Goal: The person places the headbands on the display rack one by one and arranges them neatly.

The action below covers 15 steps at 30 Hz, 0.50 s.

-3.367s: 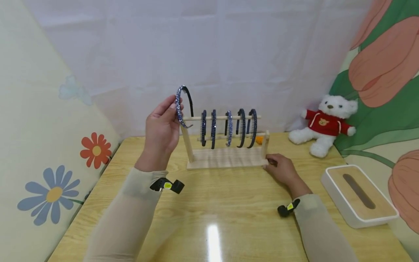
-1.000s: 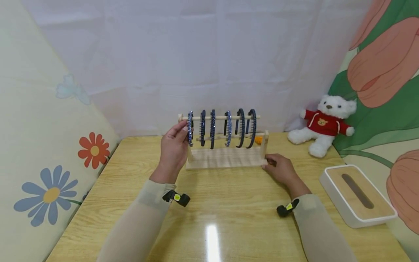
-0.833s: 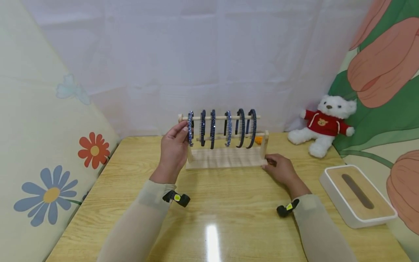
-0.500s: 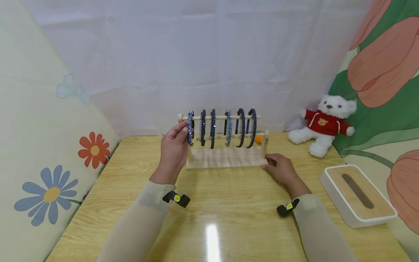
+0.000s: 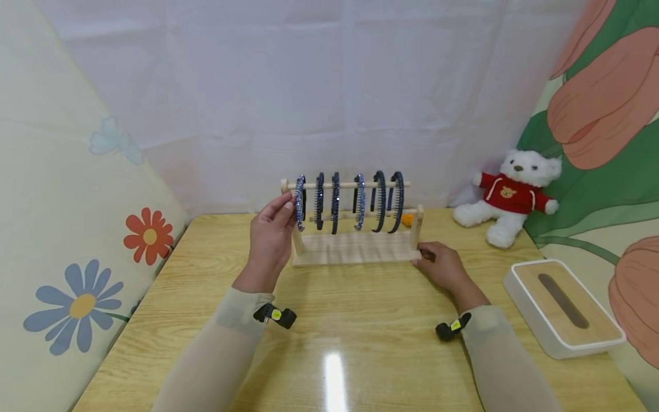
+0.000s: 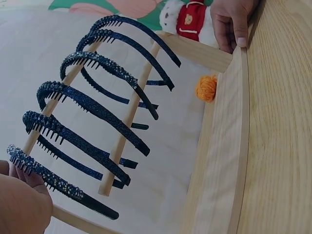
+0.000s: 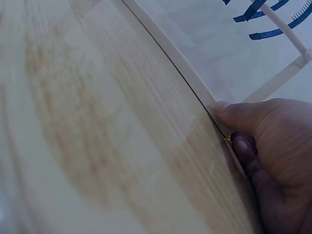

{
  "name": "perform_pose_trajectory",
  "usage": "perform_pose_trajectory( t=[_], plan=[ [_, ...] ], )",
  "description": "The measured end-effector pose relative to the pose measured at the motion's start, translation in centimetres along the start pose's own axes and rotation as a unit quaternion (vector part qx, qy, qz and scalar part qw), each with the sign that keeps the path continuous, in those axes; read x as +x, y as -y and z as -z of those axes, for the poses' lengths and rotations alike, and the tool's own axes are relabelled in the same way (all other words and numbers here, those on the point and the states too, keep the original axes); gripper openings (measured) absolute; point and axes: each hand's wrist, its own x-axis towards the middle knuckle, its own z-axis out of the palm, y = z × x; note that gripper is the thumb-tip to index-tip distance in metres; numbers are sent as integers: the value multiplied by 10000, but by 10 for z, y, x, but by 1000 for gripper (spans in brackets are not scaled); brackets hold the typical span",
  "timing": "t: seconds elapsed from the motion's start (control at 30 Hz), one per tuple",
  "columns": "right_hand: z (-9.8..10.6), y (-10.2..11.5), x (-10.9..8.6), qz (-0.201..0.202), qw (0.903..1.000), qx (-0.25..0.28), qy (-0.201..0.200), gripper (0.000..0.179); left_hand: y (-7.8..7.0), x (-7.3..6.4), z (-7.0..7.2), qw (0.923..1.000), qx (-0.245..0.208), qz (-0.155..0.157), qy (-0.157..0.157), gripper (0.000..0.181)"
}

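A wooden headband rack (image 5: 355, 252) stands on the table with several dark blue headbands hanging from its upper rod. At its left end hangs a glittery headband (image 5: 300, 203). My left hand (image 5: 270, 237) is beside this headband, fingertips right at its left side. In the left wrist view the glittery headband (image 6: 48, 178) shows along its whole length in front of my fingers (image 6: 33, 179). My right hand (image 5: 443, 266) grips the right end of the rack's base. In the right wrist view the thumb (image 7: 239, 114) lies on the base's corner, the other fingers curled at its side.
A white teddy bear (image 5: 515, 191) in a red hoodie sits at the back right. Nearer, on the right, stands a white tissue box (image 5: 563, 303) with a slotted wooden lid. Behind the rack lies a small orange ball (image 6: 206, 88). Patterned cloths and a white backdrop surround the table.
My left hand has brought the glittery headband from above the rack's left end onto the upper rod. Just now the hand has shifted slightly left of it. My right hand has stayed put.
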Motion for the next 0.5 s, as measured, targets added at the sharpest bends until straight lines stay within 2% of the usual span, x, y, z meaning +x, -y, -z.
perform_pose_trajectory(
  t=[0.1, 0.17, 0.3, 0.5],
  plan=[
    [-1, 0, 0, -5, 10000, 13, 19, 45, 0, -2, 7, 9988, 443, -192, -92, 37],
    [-1, 1, 0, -13, 10000, 33, 38, 45, -1, -5, 13, 9945, 932, -434, -194, 35],
    [-1, 0, -1, -76, 9999, 32, 93, 47, 0, -9, 27, 9793, 1764, -883, -454, 35],
    [2, -1, -4, -315, 9991, 239, 171, 49, 6, -8, 54, 9593, 2473, -1163, -709, 35]
  ],
)
